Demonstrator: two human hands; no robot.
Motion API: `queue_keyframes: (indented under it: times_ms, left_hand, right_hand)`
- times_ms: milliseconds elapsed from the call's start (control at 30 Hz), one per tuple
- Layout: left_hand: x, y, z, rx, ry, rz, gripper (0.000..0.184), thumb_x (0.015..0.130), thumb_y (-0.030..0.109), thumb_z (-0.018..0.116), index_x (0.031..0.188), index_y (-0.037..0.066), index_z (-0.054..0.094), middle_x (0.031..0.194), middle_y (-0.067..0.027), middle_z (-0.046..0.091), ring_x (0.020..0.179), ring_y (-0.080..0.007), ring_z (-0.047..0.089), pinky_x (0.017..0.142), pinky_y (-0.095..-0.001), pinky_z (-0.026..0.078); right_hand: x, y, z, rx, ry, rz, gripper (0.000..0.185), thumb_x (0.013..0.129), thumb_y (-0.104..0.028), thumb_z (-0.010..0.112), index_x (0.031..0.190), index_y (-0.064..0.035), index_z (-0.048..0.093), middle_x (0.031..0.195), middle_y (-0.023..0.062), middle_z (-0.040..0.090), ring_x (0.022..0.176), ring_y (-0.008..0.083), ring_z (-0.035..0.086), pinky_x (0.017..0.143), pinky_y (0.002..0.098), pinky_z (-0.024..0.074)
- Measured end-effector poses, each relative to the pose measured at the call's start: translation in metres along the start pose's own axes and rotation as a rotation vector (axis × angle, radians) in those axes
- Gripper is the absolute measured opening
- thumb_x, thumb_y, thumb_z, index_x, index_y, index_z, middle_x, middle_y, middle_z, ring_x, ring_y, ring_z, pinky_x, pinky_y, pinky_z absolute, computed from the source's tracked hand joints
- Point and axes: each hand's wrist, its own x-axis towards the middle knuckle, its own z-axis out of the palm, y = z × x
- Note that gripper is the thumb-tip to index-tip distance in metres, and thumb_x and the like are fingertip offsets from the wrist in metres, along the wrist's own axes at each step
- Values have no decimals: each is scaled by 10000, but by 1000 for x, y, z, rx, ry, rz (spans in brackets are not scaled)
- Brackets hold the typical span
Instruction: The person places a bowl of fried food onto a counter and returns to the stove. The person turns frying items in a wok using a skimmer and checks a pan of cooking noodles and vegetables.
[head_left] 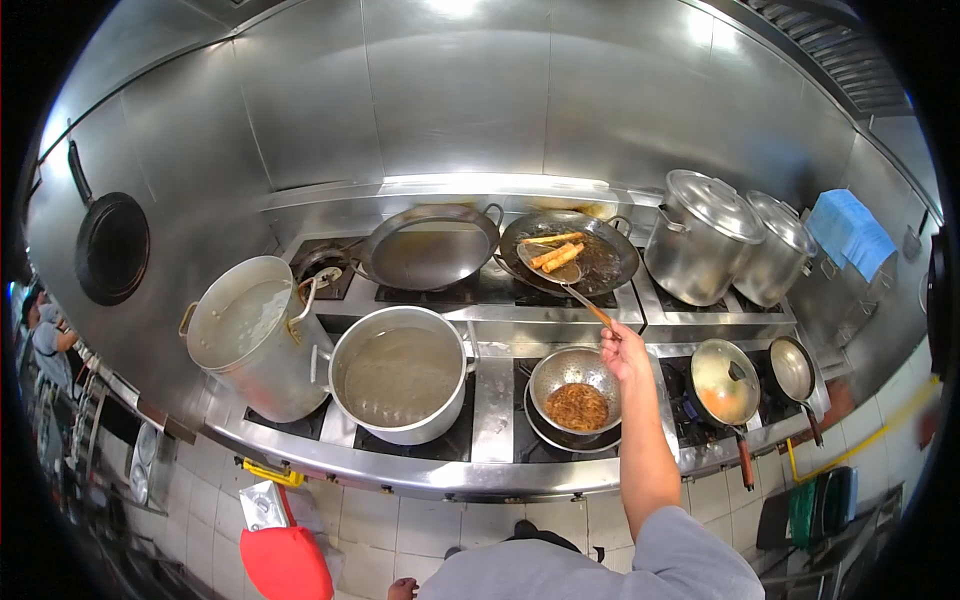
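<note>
My right hand is closed around the wooden handle of a skimmer, arm stretched forward. Several long golden fried rolls lie on the skimmer's bowl, which sits over a wok of dark oil on the back burners. Below my right forearm is a metal strainer bowl with brown fried bits in it, resting on a pan. My left hand hangs low at the bottom edge, mostly cut off, its fingers too small to read.
Left of the oil wok stands another wok. Two large open pots hold liquid at front left. Lidded pots stand back right; a lidded frying pan and a smaller pan have handles over the front edge. A red lid-like object is below.
</note>
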Motion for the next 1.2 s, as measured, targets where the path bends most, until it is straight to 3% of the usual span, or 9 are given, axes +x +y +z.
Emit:
queue_keyframes:
  times_ms: [133, 200, 400, 667, 967, 1100, 1200]
  left_hand:
    - [-8, 18, 0, 135, 35, 57, 270, 812, 222, 614, 938, -15, 642, 803, -85, 657, 724, -157, 597, 658, -302, 486]
    - [-6, 23, 0, 99, 21, 29, 274, 810, 227, 617, 939, -13, 643, 812, -90, 656, 735, -160, 598, 664, -306, 486]
    - [-4, 36, 2, 62, 4, -12, 284, 802, 228, 623, 948, -16, 637, 840, -92, 652, 759, -178, 599, 685, -315, 485]
    - [-11, 33, -2, 18, 35, -31, 279, 794, 225, 632, 969, 8, 637, 859, -80, 650, 766, -185, 592, 688, -323, 481]
    - [-20, 28, -6, -20, 32, -111, 276, 794, 233, 632, 965, 16, 644, 847, -85, 650, 749, -181, 588, 667, -319, 475]
    - [-17, 26, -7, 28, 33, -83, 274, 797, 231, 628, 964, 14, 642, 828, -82, 649, 738, -173, 584, 656, -313, 474]
    - [-14, 30, -6, -2, 27, -95, 273, 802, 224, 624, 968, 7, 638, 824, -84, 649, 741, -174, 586, 665, -312, 476]
  right_hand:
    - [-15, -22, 15, -11, -7, -36, 81, 886, -179, 497, 898, -100, 481, 643, -11, 449, 456, 56, 308, 384, 201, 251]
    - [-22, -29, 34, -179, 59, -104, 100, 876, -187, 521, 902, -96, 487, 640, -8, 461, 440, 60, 319, 380, 203, 258]
    - [9, -19, 48, -371, 73, -43, 133, 880, -199, 523, 825, -80, 499, 627, 0, 452, 420, 70, 332, 364, 234, 277]
    - [55, 18, 52, -332, 134, 2, 133, 888, -208, 527, 844, -85, 502, 635, 7, 489, 446, 82, 362, 376, 238, 306]
    - [51, 27, 22, -77, -8, 96, 184, 889, -157, 522, 1067, -121, 491, 672, 5, 490, 460, 83, 368, 399, 216, 311]
    - [35, 14, 8, -46, -5, 115, 177, 892, -162, 516, 1061, -117, 490, 666, 6, 479, 463, 81, 345, 408, 207, 293]
    - [23, 2, 0, -21, -33, 130, 105, 889, -177, 521, 951, -99, 489, 653, 8, 465, 459, 81, 291, 402, 213, 264]
